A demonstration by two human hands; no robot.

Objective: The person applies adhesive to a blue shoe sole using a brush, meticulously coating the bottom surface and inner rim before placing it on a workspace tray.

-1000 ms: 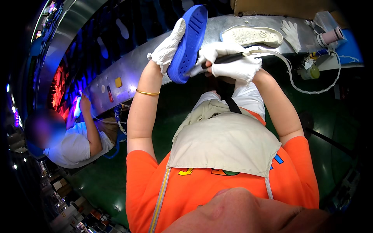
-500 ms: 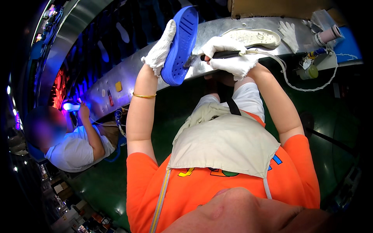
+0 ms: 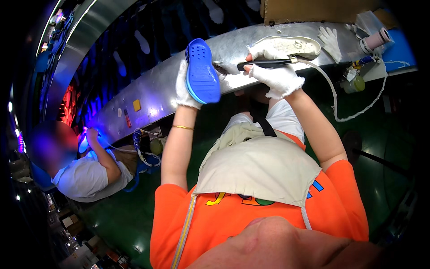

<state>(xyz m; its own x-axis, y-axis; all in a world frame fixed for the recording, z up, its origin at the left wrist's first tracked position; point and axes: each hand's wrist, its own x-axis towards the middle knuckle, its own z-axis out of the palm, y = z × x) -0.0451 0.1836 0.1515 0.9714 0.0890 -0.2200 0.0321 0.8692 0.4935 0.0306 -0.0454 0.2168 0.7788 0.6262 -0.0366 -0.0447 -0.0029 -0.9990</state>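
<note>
My left hand [image 3: 181, 85] wears a white glove and grips a blue shoe sole [image 3: 202, 74] from its left side. The sole stands tilted over the bench's near edge, a face with small round holes turned up. In my right hand [image 3: 277, 80], gloved in white with bare fingertips, is a black-handled brush [image 3: 268, 64] fed by a pale hose [image 3: 329, 83]. The dark bristles [image 3: 219, 68] point left, close beside the blue sole; whether they touch it, I cannot tell. Behind my right hand a white shoe sole [image 3: 291, 45] lies on the bench.
The metal bench [image 3: 161, 89] curves across the view, with a dark conveyor [image 3: 170, 27] carrying pale soles beyond it. An empty white glove [image 3: 330, 42], a pink-and-white roll [image 3: 375, 40] and a cardboard box [image 3: 313, 10] are at the right. Another person [image 3: 89, 172] sits at the left.
My left hand has brought the blue sole lower and turned it, so a different face shows. My right hand has moved slightly right with the brush. Soles on the conveyor have shifted.
</note>
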